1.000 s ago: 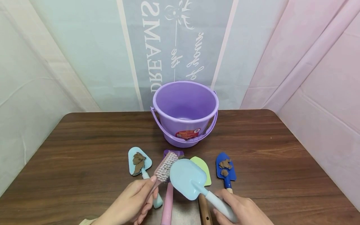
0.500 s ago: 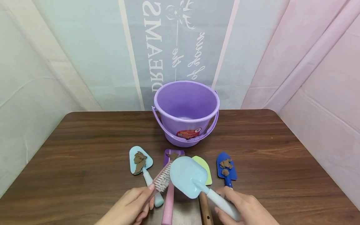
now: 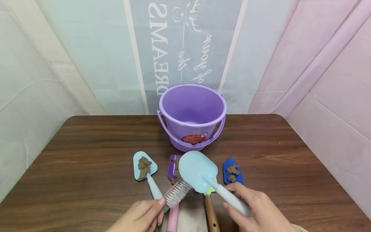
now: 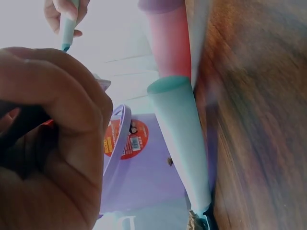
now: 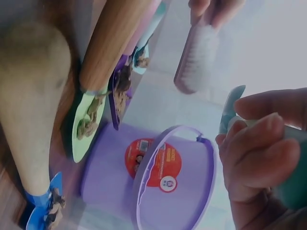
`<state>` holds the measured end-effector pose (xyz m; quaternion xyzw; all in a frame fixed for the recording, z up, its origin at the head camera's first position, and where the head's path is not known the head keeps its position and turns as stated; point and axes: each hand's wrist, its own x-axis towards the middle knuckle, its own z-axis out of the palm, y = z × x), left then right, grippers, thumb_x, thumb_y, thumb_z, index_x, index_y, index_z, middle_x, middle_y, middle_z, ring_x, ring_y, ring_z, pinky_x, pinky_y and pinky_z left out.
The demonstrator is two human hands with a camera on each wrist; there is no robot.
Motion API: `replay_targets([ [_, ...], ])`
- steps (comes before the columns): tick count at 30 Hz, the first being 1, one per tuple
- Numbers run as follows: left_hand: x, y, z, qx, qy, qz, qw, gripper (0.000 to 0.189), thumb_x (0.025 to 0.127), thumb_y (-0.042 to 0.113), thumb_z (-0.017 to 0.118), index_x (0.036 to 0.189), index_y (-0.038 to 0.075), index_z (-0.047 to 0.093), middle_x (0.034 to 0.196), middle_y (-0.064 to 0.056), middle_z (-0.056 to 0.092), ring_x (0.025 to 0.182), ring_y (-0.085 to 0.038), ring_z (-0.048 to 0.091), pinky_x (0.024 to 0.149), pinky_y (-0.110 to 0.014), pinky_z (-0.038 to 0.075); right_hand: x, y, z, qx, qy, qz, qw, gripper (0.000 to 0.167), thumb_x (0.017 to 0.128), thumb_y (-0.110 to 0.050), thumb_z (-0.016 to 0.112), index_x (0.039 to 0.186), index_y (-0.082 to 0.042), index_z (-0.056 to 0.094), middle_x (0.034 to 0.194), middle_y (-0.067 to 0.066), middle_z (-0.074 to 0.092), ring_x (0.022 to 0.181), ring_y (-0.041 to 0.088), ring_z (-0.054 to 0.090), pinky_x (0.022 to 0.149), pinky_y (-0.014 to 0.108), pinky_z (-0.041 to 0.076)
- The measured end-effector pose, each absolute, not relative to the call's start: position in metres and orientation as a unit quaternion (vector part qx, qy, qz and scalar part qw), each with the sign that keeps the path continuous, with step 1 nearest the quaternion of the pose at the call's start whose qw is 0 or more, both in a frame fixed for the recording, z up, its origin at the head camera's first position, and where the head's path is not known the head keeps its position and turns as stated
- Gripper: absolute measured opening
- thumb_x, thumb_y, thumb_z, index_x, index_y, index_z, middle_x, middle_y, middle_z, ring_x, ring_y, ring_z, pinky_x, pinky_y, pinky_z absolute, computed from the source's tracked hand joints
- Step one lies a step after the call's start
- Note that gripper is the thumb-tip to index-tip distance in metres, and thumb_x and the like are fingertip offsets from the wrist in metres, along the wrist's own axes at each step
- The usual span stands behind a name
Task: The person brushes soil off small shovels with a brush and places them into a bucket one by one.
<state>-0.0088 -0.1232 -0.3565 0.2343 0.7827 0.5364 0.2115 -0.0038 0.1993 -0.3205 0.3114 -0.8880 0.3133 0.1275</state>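
My left hand (image 3: 142, 216) pinches the handle of a scrub brush (image 3: 177, 195) with a pinkish-brown back and white bristles. The brush points up and to the right, its tip overlapping the lower left edge of a light blue shovel (image 3: 197, 169) in the head view. My right hand (image 3: 256, 207) grips that shovel by its white handle (image 3: 233, 200), the blade tipped up above the other tools. In the right wrist view the brush (image 5: 195, 60) shows apart from the shovel's blade (image 5: 230, 108).
Behind the hands stands a purple bucket (image 3: 174, 129), its handle hanging down in front. Brown clumps lie on a pale blue triangular trowel (image 3: 137, 172), a purple shovel (image 3: 171, 169) with a pink handle, a green trowel (image 5: 80, 132) with a wooden handle and a blue trowel (image 3: 238, 180).
The brush has moved down and to the right, along the shovel's lower left edge. The light blue shovel has moved up a little and slightly right in my right hand.
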Motion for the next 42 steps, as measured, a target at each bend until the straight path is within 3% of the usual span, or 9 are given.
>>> replay_targets([
  [5, -0.007, -0.125, -0.36, 0.235, 0.791, 0.528, 0.204, 0.043, 0.105, 0.02, 0.034, 0.072, 0.009, 0.058, 0.055, 0.014, 0.046, 0.048, 0.007, 0.041, 0.042, -0.017, 0.033, -0.009, 0.2, -0.315, 0.311, -0.878, 0.335, 0.14, 0.042, 0.076, -0.002, 0.077, 0.108, -0.022, 0.058, 0.071, -0.02, 0.049, 0.057, -0.009, 0.042, 0.05, 0.008, 0.035],
  [21, -0.004, -0.13, -0.371, 0.253, 0.814, 0.501, 0.153, 0.04, 0.104, 0.015, 0.037, 0.07, 0.012, 0.058, 0.057, 0.016, 0.05, 0.052, 0.01, 0.043, 0.047, -0.016, 0.038, -0.03, 0.201, -0.294, 0.316, -0.88, 0.314, 0.164, 0.044, 0.074, 0.001, 0.076, 0.104, -0.025, 0.058, 0.076, -0.024, 0.051, 0.057, -0.009, 0.042, 0.054, 0.007, 0.036],
  [27, -0.005, -0.13, -0.37, 0.244, 0.814, 0.501, 0.167, 0.041, 0.104, 0.018, 0.036, 0.07, 0.012, 0.058, 0.057, 0.018, 0.048, 0.051, 0.009, 0.042, 0.045, -0.016, 0.036, -0.039, 0.204, -0.294, 0.31, -0.879, 0.33, 0.151, 0.044, 0.075, 0.003, 0.076, 0.108, -0.02, 0.058, 0.079, -0.02, 0.059, 0.055, -0.012, 0.048, 0.051, 0.009, 0.039],
  [32, -0.005, -0.13, -0.369, 0.237, 0.812, 0.503, 0.179, 0.041, 0.104, 0.019, 0.036, 0.071, 0.012, 0.058, 0.057, 0.019, 0.046, 0.051, 0.009, 0.041, 0.044, -0.017, 0.035, -0.044, 0.206, -0.289, 0.3, -0.881, 0.334, 0.152, 0.041, 0.076, 0.001, 0.076, 0.106, -0.022, 0.058, 0.074, -0.019, 0.058, 0.051, -0.012, 0.046, 0.045, 0.009, 0.035],
  [38, -0.004, -0.13, -0.371, 0.243, 0.813, 0.501, 0.167, 0.04, 0.104, 0.018, 0.036, 0.07, 0.012, 0.058, 0.057, 0.019, 0.046, 0.05, 0.01, 0.041, 0.044, -0.017, 0.035, -0.052, 0.206, -0.283, 0.294, -0.87, 0.366, 0.15, 0.036, 0.079, -0.001, 0.075, 0.105, -0.02, 0.06, 0.074, -0.013, 0.063, 0.053, -0.006, 0.056, 0.047, 0.013, 0.039],
  [42, -0.003, -0.131, -0.373, 0.258, 0.818, 0.493, 0.147, 0.04, 0.104, 0.015, 0.037, 0.07, 0.013, 0.058, 0.056, 0.019, 0.046, 0.051, 0.011, 0.04, 0.044, -0.016, 0.035, -0.057, 0.207, -0.279, 0.28, -0.873, 0.37, 0.153, 0.034, 0.079, -0.002, 0.075, 0.105, -0.02, 0.061, 0.074, -0.012, 0.063, 0.051, -0.004, 0.055, 0.045, 0.015, 0.039],
])
